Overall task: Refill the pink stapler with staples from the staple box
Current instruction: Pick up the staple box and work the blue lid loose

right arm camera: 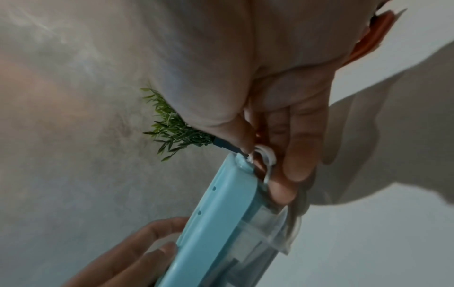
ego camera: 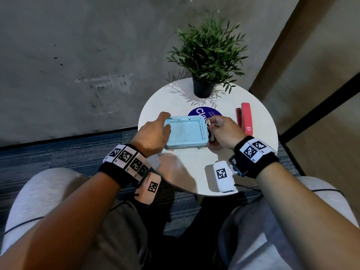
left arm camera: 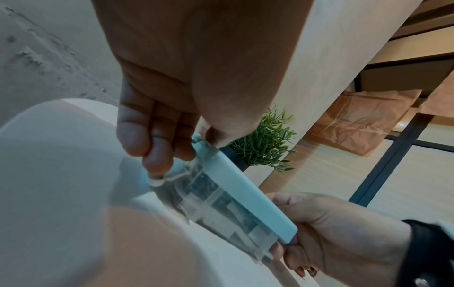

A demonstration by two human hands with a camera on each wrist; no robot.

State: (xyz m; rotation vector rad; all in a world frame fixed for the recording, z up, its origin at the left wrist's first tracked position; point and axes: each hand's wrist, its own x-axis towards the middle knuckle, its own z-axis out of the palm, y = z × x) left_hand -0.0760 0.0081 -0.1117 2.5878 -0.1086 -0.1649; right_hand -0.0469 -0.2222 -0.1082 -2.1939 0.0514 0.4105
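Setting: a small round white surface (ego camera: 229, 172) stood before a grey concrete wall, above blue carpet.
Staple box: a pale blue lid over a clear base (ego camera: 185, 133), the staple box lay at the middle of the surface, lid still closed; compartments showed through its clear wall in the left wrist view.
Left hand: the left hand (ego camera: 153, 133) curled its grip round the box's left end, thumb on the lid and fingers (left arm camera: 157, 155) down the side, probably to steady the box while the other end was worked.
Right hand: the right hand (ego camera: 222, 131) pinched a clear latch (right arm camera: 266, 157) at the box's right end, presumably to unclip it.
Pink stapler: the pink stapler (ego camera: 245, 119) lay just right of the box, untouched, within reach for loading.
Plant: a potted plant (ego camera: 206, 61) stood beyond the box.
Sticker: a round purple sticker (ego camera: 202, 113) lay partly hidden behind the box.
Stage: judged early; the box had yet to be opened.
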